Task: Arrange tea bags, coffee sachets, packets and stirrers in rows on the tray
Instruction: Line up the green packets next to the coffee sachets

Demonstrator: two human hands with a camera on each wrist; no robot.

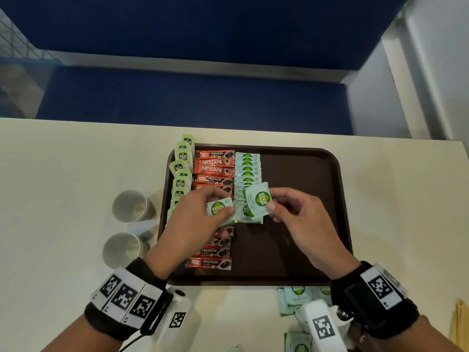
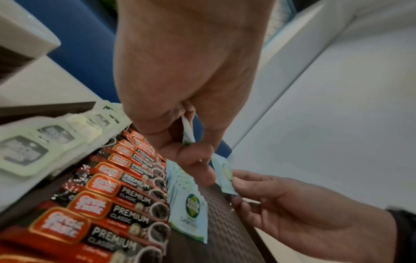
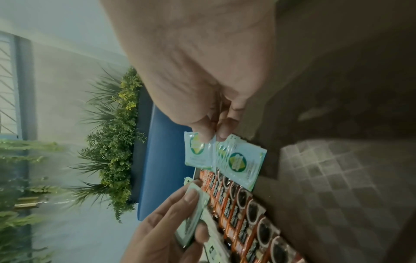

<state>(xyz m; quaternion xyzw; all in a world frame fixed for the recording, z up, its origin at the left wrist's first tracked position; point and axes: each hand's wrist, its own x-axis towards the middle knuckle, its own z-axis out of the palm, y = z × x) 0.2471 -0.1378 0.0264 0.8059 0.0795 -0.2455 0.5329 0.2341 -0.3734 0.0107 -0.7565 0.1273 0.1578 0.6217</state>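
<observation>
Cream worktop (image 1: 63, 161) carries two paper cups (image 1: 132, 205) at the left, beside a dark brown tray (image 1: 304, 174). Along the tray's left rim runs a row of green tea bags (image 1: 181, 174), then a row of red coffee sachets (image 1: 214, 165), then an overlapping row of pale green packets (image 1: 247, 165). Above the sachets, the left hand (image 1: 195, 219) pinches one packet (image 1: 218, 209) between thumb and fingers. Just right of it, the right hand (image 1: 297, 214) pinches another packet (image 1: 257, 200) over the near end of the packet row. More packets (image 1: 294, 299) lie on the worktop before the tray.
</observation>
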